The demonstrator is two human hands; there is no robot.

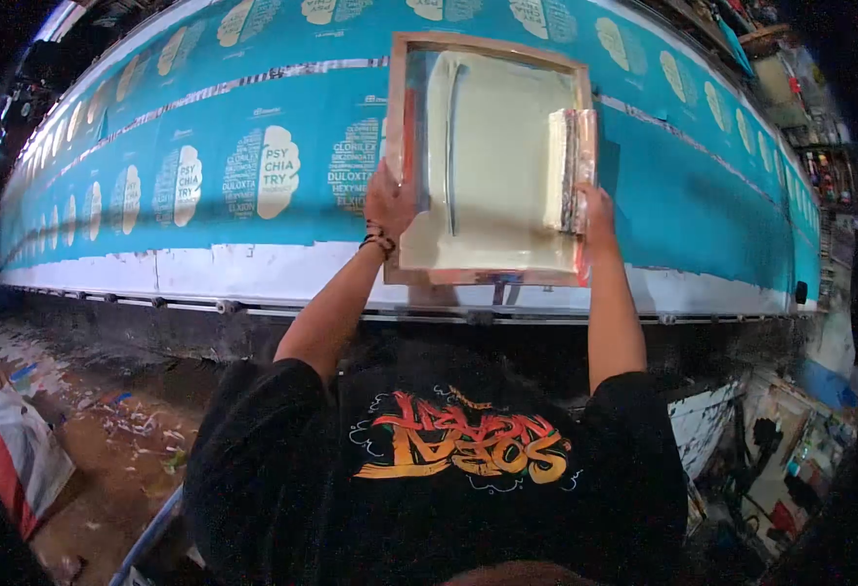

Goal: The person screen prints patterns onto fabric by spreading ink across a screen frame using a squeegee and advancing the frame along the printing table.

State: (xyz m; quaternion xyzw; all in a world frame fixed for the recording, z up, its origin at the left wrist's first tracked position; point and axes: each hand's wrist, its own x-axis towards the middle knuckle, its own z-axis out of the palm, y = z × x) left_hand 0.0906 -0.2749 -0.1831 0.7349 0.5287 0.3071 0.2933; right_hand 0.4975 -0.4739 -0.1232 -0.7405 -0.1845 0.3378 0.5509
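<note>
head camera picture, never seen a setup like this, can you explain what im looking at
There is no machine here: one person works with bare hands, seen by a camera worn on their head, looking forward and down. At the bottom is their black shirt with orange-red lettering. Ahead lies long teal sheeting printed with pale rounded shapes and words. Their left hand grips the left side of a rectangular wooden frame with a cream-coloured inside. Their right hand is at its right side, by a long, pale-edged striped block; whether it grips the frame, the block or both is unclear.
</note>
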